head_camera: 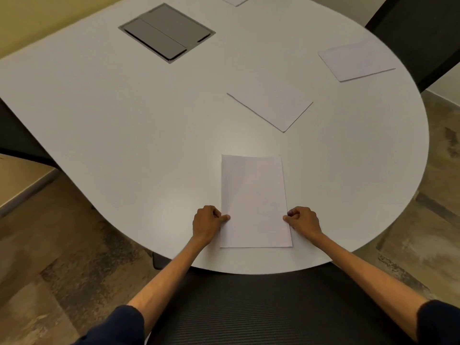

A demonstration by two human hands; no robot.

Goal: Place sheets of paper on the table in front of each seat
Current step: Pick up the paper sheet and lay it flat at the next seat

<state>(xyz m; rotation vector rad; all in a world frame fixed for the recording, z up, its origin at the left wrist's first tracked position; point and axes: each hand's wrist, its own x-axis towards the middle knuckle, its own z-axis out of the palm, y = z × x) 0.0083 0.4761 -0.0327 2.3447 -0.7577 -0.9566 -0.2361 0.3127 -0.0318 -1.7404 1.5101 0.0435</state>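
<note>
Now, hands: left hand (209, 222) and right hand (303, 220) are pinching opposite edges of the sheet (255, 202).
Sheet: lying flat on the desk (124, 120), lower centre of frame, before the near chair (273, 307).
Risk: one hand dragging on release, skewing it.

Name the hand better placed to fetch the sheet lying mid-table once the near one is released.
Right, likely. The right hand sits on the same side as the mid-table sheet, with bare table between them; the left hand would have to cross over the near sheet both hands pinch.
</note>
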